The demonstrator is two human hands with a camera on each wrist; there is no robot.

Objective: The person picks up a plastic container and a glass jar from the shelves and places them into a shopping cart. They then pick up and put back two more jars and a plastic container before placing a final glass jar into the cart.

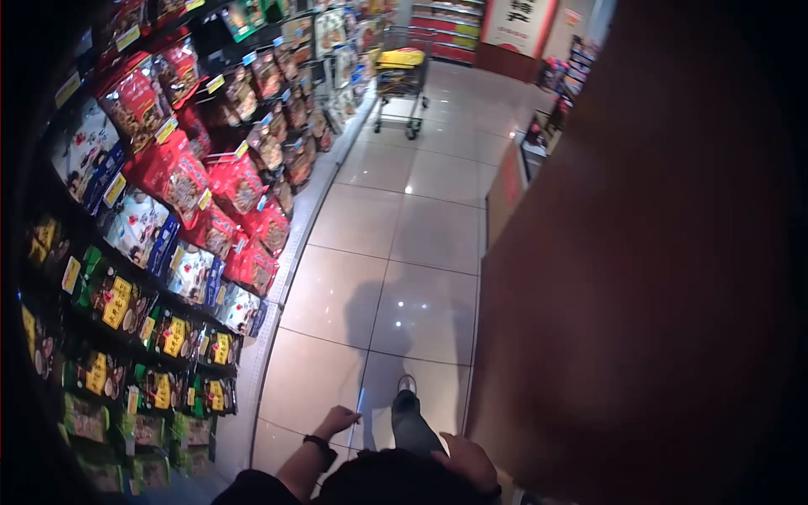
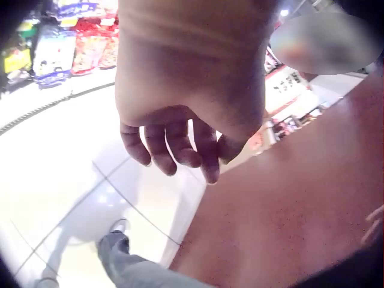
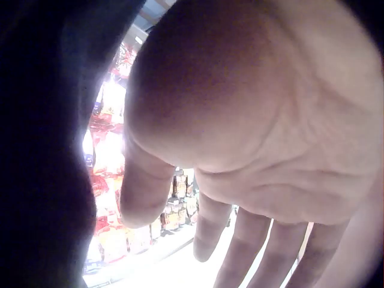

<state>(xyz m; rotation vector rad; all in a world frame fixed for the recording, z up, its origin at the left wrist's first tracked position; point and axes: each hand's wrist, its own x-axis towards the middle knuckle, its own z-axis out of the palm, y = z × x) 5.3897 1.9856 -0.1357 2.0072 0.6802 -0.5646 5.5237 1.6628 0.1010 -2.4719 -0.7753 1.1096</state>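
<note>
My left hand (image 1: 341,419) hangs low over the floor with a dark band on its wrist. In the left wrist view the same hand (image 2: 186,114) has its fingers loosely bent, with nothing in them. On the other side of the body, my right hand (image 1: 467,463) is held near the hip. Seen from the right wrist, that hand (image 3: 258,132) shows its palm, with fingers extended and nothing held. Below the hands, a leg in grey trousers (image 1: 414,429) steps forward on the tiles.
Shelves of red snack bags (image 1: 181,177) and black packets with yellow labels (image 1: 118,299) line the left. Farther along the tiled floor (image 1: 337,282) stands a shopping cart (image 1: 402,84) with something yellow in it. A large, blurred reddish-brown surface (image 1: 631,295) covers the right side.
</note>
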